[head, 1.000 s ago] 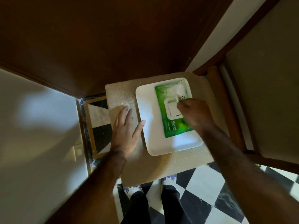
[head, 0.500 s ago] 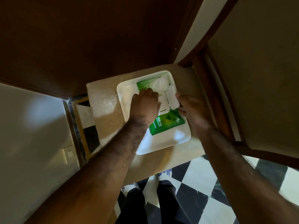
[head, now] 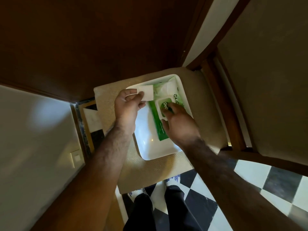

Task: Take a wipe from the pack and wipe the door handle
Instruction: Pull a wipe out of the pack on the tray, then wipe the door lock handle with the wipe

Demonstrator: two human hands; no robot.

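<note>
A green wipe pack [head: 158, 129] lies in a white tray [head: 146, 147] on a beige chair seat. My left hand [head: 128, 105] is raised over the tray's left side and pinches a white folded wipe [head: 147, 93] between thumb and fingers. My right hand [head: 178, 124] rests on the pack with its fingers pressing on the white-framed lid flap [head: 164, 104], which lies down flat. More white wipe material [head: 168, 88] bulges at the pack's far end. The dark wooden door [head: 100, 39] fills the top; no door handle is in view.
The beige chair seat [head: 150, 170] stands against the door, with the chair's wooden frame and padded back [head: 266, 80] at the right. A pale wall with a switch plate [head: 75, 158] is at the left. My legs and shoes stand on the black-and-white checkered floor [head: 250, 189] below.
My left hand went from the seat to the pack and lifted off to the left with a wipe. My right hand let the raised lid flap down and presses on it.
</note>
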